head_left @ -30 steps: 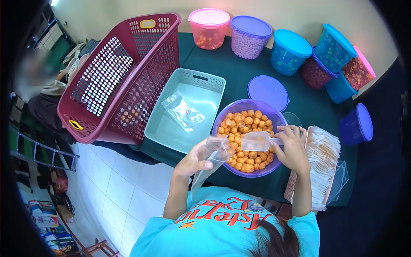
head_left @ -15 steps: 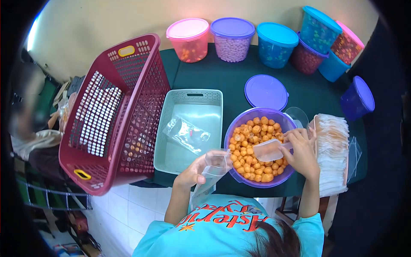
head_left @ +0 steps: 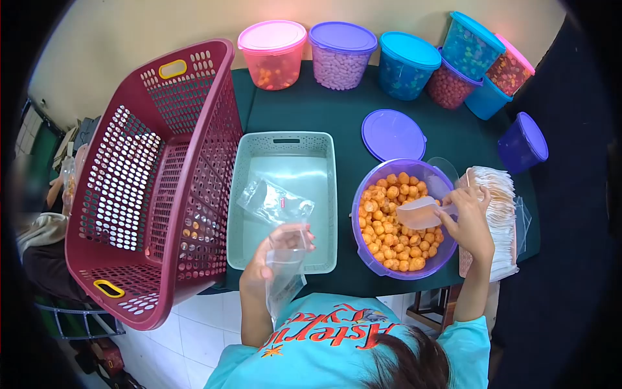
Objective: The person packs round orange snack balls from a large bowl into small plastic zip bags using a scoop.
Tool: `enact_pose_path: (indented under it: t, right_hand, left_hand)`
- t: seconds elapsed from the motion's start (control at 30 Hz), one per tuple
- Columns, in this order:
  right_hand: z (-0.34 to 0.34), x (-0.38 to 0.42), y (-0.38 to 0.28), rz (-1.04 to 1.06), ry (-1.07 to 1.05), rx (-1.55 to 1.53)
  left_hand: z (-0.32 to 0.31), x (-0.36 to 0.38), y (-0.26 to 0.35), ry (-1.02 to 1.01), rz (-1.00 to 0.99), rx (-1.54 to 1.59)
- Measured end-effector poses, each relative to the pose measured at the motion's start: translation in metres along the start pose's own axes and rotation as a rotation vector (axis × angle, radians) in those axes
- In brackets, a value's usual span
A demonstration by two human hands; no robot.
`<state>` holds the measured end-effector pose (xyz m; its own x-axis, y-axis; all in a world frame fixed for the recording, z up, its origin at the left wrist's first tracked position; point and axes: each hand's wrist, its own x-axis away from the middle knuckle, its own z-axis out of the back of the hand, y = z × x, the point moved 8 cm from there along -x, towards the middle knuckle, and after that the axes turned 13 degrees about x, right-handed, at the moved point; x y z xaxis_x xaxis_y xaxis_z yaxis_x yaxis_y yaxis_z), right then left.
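Note:
My left hand (head_left: 264,254) holds a clear plastic bag (head_left: 285,266) in front of the pale green tray (head_left: 332,194). The bag hangs down towards the shirt; no snacks can be made out in it. My right hand (head_left: 471,223) is closed on the handle of a translucent scoop (head_left: 416,213). Its blade lies over the round orange snack balls (head_left: 402,243) that fill the purple tub (head_left: 364,249). Whether the scoop carries any balls is hard to tell. Inside the tray lies another clear bag (head_left: 275,201) with a small red mark.
Left of the tray stands a large maroon basket (head_left: 194,214). A purple lid (head_left: 394,135) lies behind the tub. To the right, a pink container (head_left: 464,259) holds a stack of thin bags (head_left: 494,214). Lidded tubs, including a pink one (head_left: 272,55), line the back.
My left hand has moved left with the plastic bag, away from the tub's rim to the tray's front. My right hand keeps the scoop over the snack balls. The view has shifted slightly.

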<state>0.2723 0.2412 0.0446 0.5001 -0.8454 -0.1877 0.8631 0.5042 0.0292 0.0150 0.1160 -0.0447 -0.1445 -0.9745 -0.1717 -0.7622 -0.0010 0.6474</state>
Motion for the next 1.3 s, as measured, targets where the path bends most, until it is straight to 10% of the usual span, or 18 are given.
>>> enact_pose_path:
  t: [0.7, 1.03, 1.3]
  right_hand:
    - [0.017, 0.004, 0.003, -0.024, 0.229, 0.159]
    - [-0.011, -0.050, -0.024, 0.426, 0.355, 0.023]
    - [-0.046, -0.065, -0.034, 0.535, -0.043, -0.193]
  left_hand:
    - [-0.015, -0.003, -0.017, -0.012, -0.073, -0.001]
    - [-0.046, -0.015, -0.046, -0.174, 0.099, 0.051]
    - [-0.043, -0.019, -0.050, -0.112, 0.135, 0.051]
